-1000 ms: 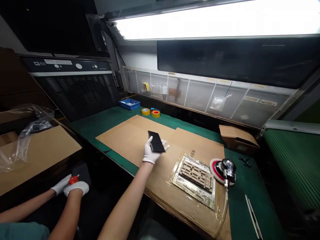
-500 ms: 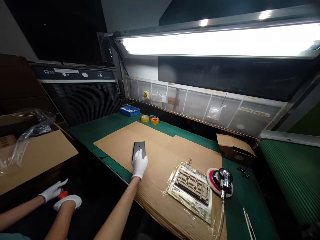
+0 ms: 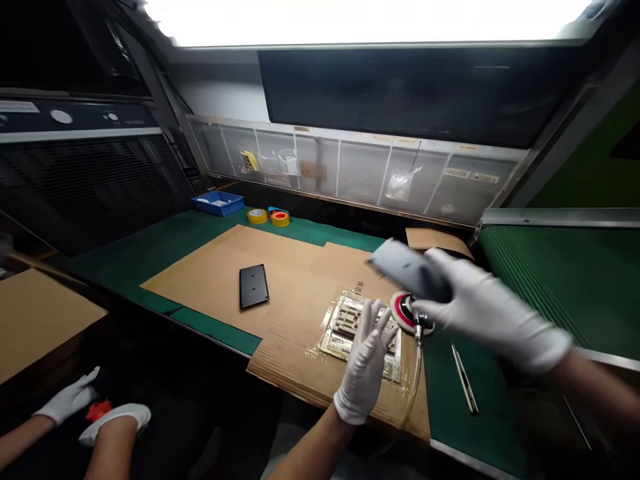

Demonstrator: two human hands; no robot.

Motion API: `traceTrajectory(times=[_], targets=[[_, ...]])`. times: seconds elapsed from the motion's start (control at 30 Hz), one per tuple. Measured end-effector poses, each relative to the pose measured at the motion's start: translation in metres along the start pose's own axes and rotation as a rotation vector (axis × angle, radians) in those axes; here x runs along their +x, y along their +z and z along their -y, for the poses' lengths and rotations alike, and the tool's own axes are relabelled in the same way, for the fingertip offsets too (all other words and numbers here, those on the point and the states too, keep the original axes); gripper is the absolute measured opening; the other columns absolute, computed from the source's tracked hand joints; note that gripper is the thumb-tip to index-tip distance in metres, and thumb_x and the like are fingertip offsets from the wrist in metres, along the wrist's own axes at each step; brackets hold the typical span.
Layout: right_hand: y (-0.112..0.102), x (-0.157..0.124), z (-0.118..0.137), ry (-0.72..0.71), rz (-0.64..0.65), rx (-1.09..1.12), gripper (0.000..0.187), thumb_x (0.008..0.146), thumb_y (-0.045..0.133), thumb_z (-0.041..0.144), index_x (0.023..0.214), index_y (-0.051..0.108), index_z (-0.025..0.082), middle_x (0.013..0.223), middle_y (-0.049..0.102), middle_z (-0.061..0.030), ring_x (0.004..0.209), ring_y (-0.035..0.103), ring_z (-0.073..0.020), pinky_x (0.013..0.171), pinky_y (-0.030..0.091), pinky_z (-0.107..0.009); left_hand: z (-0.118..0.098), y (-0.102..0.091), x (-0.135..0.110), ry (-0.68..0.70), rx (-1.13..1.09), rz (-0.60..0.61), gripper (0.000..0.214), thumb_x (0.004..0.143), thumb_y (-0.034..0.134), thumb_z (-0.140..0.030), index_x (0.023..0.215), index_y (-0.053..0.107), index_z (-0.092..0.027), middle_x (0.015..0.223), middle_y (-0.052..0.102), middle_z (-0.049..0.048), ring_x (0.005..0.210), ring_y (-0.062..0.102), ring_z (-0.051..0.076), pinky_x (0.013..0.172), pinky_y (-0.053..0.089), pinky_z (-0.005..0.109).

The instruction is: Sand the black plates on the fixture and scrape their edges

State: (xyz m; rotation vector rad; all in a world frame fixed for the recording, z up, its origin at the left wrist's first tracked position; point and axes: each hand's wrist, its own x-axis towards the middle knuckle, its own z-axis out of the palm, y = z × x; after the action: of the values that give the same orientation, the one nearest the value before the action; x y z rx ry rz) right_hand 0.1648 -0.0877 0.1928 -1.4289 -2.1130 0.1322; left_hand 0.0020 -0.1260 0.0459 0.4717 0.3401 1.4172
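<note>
My right hand (image 3: 480,310), in a white glove, grips a flat dark grey panel (image 3: 400,261), blurred by motion, above the polisher. My left hand (image 3: 363,370), also gloved, is raised with its fingers apart and nothing in it. Behind its fingers lies a slotted holding block (image 3: 346,321) on a taped-down plate (image 3: 333,341); the hand partly hides both. A black rectangular panel (image 3: 253,287) with small holes rests on the cardboard (image 3: 295,267), apart from both hands. The round polisher (image 3: 403,308), with a red and white pad, sits beside the block.
A utility knife (image 3: 465,380) lies on the green mat at right. At the back are a blue tray (image 3: 219,203) and tape rolls (image 3: 257,215). A co-worker's gloved hands (image 3: 70,397) hold something orange at lower left. A cardboard box (image 3: 437,241) stands back right.
My left hand has let go of the black panel and moved right, opening beside the block. My right hand has come into view with a grey panel. The view has turned right and downward.
</note>
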Motion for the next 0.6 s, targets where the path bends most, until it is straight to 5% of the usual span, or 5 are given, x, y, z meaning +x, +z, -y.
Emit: traceTrajectory(times=[0.1,0.17,0.3,0.4,0.6], targets=[[0.048,-0.04,0.022,-0.128,0.137,0.076,0.075,0.093,0.069,0.052,0.155,0.045,0.018,0.144,0.06,-0.0192,0.131,0.059,-0.0356,0.11,0.05,-0.053,-0.014,0.001,-0.012,-0.173,-0.192,-0.043,0.06,0.09,0.068,-0.061,0.133,0.07,-0.019,0.141,0.066,0.0134,0.146,0.047,0.036,0.124,0.036,0.051],[0.071,-0.069,0.009,-0.031,0.105,0.172,0.064,0.104,0.051,0.05,0.16,0.039,0.022,0.153,0.053,-0.0158,0.139,0.054,-0.0309,0.115,0.047,-0.051,-0.031,-0.008,-0.022,-0.272,-0.251,-0.097,0.065,0.092,0.063,-0.064,0.132,0.069,-0.013,0.132,0.07,0.0168,0.137,0.056,0.037,0.122,0.039,0.052],[0.098,-0.126,-0.089,0.518,-0.012,-0.132,0.069,0.102,0.036,0.059,0.153,0.05,0.014,0.14,0.06,-0.0239,0.126,0.061,-0.0422,0.106,0.05,-0.06,-0.064,-0.024,-0.041,-0.362,-0.321,-0.204,0.078,0.095,0.049,-0.075,0.131,0.068,-0.008,0.122,0.073,0.0189,0.116,0.069,0.034,0.112,0.048,0.056],[0.116,-0.162,-0.164,0.86,0.248,-0.451,0.084,0.097,0.034,0.068,0.152,0.05,0.007,0.12,0.064,-0.0354,0.104,0.066,-0.0546,0.077,0.054,-0.065,-0.077,-0.03,-0.051,-0.407,-0.34,-0.257,0.088,0.093,0.04,-0.082,0.13,0.067,-0.007,0.121,0.073,0.0216,0.11,0.07,0.035,0.103,0.053,0.06],[0.131,-0.188,-0.21,0.841,0.381,-0.219,0.048,0.094,0.049,0.046,0.122,0.07,0.014,0.082,0.069,-0.0202,0.067,0.068,-0.0356,0.059,0.047,-0.044,-0.079,-0.044,-0.073,-0.573,-0.441,-0.249,0.077,0.099,0.042,-0.072,0.13,0.067,-0.006,0.128,0.07,0.023,0.121,0.067,0.038,0.095,0.058,0.052]])
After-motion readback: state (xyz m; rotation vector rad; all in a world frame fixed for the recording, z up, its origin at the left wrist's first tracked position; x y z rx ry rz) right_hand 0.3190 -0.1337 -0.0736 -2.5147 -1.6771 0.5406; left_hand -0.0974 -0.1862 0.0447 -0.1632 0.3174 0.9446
